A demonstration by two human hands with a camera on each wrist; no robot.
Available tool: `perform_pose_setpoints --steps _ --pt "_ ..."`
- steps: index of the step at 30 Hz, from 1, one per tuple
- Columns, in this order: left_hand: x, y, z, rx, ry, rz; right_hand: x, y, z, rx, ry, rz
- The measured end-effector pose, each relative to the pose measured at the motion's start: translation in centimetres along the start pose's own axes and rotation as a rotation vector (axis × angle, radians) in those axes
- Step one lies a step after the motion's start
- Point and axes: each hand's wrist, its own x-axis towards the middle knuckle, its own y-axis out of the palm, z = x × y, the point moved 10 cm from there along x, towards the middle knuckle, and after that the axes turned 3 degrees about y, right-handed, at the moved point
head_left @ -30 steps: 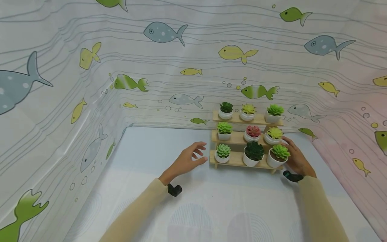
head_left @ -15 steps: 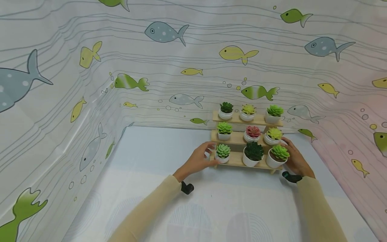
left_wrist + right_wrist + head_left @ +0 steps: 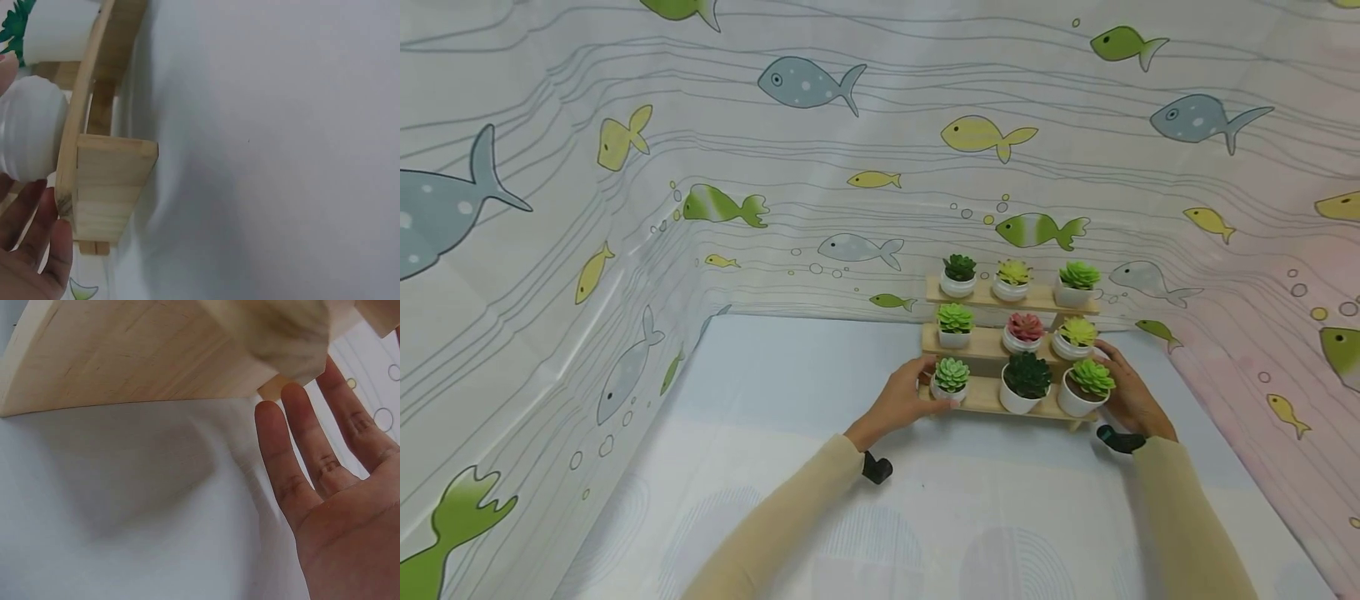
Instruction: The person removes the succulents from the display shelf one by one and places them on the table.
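Note:
A three-tier wooden plant stand bears several small succulents in white pots. My left hand is at the pale green potted succulent on the left of the bottom tier, thumb in front and fingers behind. The left wrist view shows its white pot between thumb and fingers, on the shelf board. My right hand lies along the stand's right side, beside the bright green potted succulent. In the right wrist view, its fingers are nearly straight by the wooden side; the thumb is hidden.
A dark green potted succulent stands mid-bottom tier. Above it sits a red one. Behind the stand rises a fish-patterned backdrop, which also bounds both sides. A pale cloth covers the tabletop.
My left hand has moved right, from beside the stand to around the pale green succulent's pot. The right hand has stayed by the stand's right side.

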Motion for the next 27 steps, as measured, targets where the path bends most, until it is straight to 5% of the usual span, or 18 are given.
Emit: perform_pose_setpoints --steps 27 --pt "0.4 -0.05 -0.18 0.005 0.016 -0.054 -0.44 -0.01 0.68 -0.095 -0.035 0.002"
